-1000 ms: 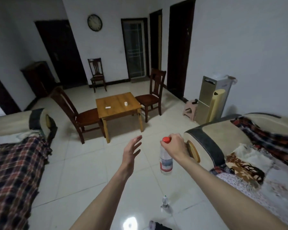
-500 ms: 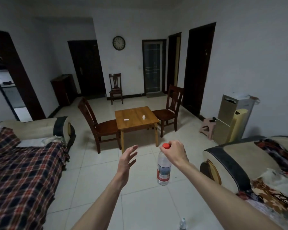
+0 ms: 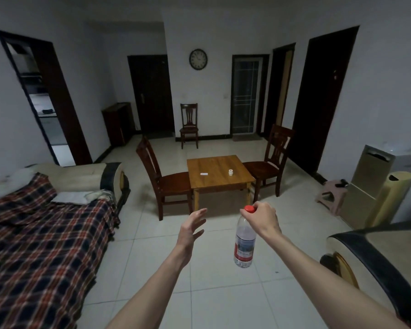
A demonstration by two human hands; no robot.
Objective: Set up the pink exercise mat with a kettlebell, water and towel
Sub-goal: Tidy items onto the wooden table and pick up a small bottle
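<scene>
My right hand (image 3: 262, 218) grips a clear plastic water bottle (image 3: 244, 243) by its red cap, and the bottle hangs upright in the air above the tiled floor. To its left my left hand (image 3: 190, 230) is held out with fingers spread and nothing in it. No pink mat, kettlebell or towel shows in the head view.
A small wooden table (image 3: 218, 174) with two dark chairs (image 3: 161, 179) stands ahead. A plaid-covered sofa (image 3: 38, 245) fills the left, another sofa arm (image 3: 375, 255) the right. A pale rolled mat (image 3: 387, 198) leans on a water dispenser (image 3: 368, 179) beside a small stool (image 3: 331, 193).
The view has tilted up and forward, so more of the room and ceiling shows. The bottle stays hanging from my right hand; the small bottle on the floor has dropped out of view.
</scene>
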